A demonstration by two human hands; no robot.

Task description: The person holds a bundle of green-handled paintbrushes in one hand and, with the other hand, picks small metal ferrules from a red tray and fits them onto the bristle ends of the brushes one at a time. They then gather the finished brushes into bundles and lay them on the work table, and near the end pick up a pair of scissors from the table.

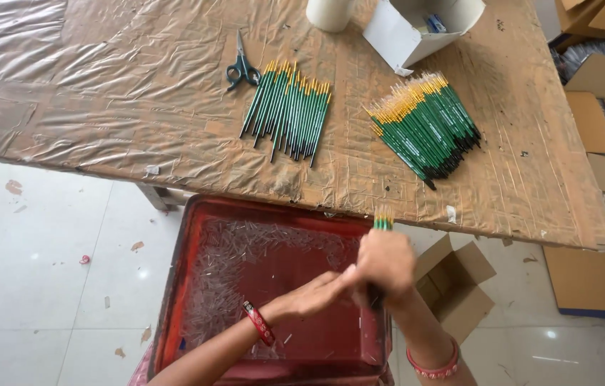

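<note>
Head cam, looking down: the right hand (386, 261) is closed round a small bunch of green brushes (383, 223), yellow-banded tips sticking up past the knuckles, held over the far rim of a red tray (174, 286) resting at the person's lap. The left hand (315, 294) lies flat-fingered vs. the right, fingertips touching it near the bunch's lower end; whether it pinches anything can't be told, motion blur. Tray floor is strewn w/ thin clear slivers, likely cap tubes. On the plastic-covered table (102, 107) beyond: a fanned row of like brushes (288, 109) at centre, a thicker heap (425, 125) to its right, well apart; green-handled scissors (242, 68) just left of the row; an open white box (417, 28) at the far edge. An open carton (460, 279) stands on the floor under the table edge. Judged step: working the held bunch over the tray, approx. mid-batch. Next move likely needs a firm right-hand grip and tips kept level.
</note>
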